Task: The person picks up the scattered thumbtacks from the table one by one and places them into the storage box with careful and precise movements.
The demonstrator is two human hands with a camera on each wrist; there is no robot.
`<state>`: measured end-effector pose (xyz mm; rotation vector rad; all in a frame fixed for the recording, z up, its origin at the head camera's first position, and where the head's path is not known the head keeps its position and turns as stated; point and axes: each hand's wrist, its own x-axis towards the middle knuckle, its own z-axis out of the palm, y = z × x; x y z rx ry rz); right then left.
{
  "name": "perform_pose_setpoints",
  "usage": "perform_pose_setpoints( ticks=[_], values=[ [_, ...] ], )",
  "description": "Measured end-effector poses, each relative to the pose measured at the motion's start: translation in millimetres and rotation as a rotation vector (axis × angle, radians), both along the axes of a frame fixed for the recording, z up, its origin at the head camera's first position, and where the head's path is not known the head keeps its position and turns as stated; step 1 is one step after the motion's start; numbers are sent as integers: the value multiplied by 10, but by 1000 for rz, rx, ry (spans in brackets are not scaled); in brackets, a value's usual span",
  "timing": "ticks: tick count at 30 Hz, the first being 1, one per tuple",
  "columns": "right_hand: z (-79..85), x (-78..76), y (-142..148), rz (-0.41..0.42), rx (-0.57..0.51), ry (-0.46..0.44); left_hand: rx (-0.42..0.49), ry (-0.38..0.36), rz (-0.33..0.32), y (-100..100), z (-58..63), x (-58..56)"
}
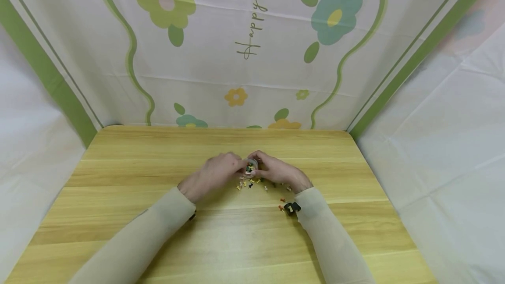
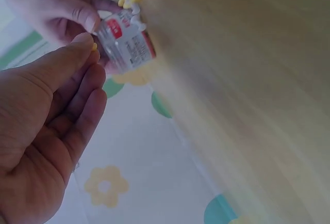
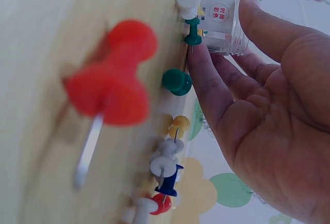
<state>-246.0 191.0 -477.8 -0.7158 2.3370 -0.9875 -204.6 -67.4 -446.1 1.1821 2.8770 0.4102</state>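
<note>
My right hand (image 1: 281, 172) is curled round a small clear jar (image 1: 254, 164), its thumb at the threaded rim. The jar has a white and red label and colourful push pins inside. Close at the jar's mouth is my left hand (image 1: 218, 171). In the left wrist view, its thumb and forefinger pinch a yellow push pin (image 2: 95, 46), mostly hidden by the fingertips. Loose push pins lie on the table just in front of the jar, among them a green pin (image 3: 177, 81) beside my right fingers. Big in the right wrist view is a red push pin (image 3: 111, 77).
More pins are scattered on the wooden table (image 1: 236, 240), including white and dark blue ones. A small black device (image 1: 292, 208) is at the right sleeve cuff, with red pins beside it. A white curtain (image 1: 221, 65) with printed flowers hangs behind the table.
</note>
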Motion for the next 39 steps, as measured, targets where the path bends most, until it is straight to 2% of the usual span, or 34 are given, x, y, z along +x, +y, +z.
perform_pose_setpoints(
  ticks=[5,12,19,25,29,35,39],
  values=[
    [0,2,0,1,-9,-4,-7,50,27,55,34,-55],
    [-6,-5,4,-1,-27,-8,-163,193,86,166,3,-91],
    [-14,-13,11,11,-22,5,-85,185,95,225,-106,-147],
    [-25,-22,10,17,-27,10,-83,182,96,228,-137,-164],
    [-26,-22,4,6,-35,-8,-98,201,83,210,-125,-146],
    [-16,-20,4,7,-21,3,-171,287,29,164,-88,-49],
    [-21,-17,5,5,-8,2,-186,273,5,139,-76,43]
  ],
)
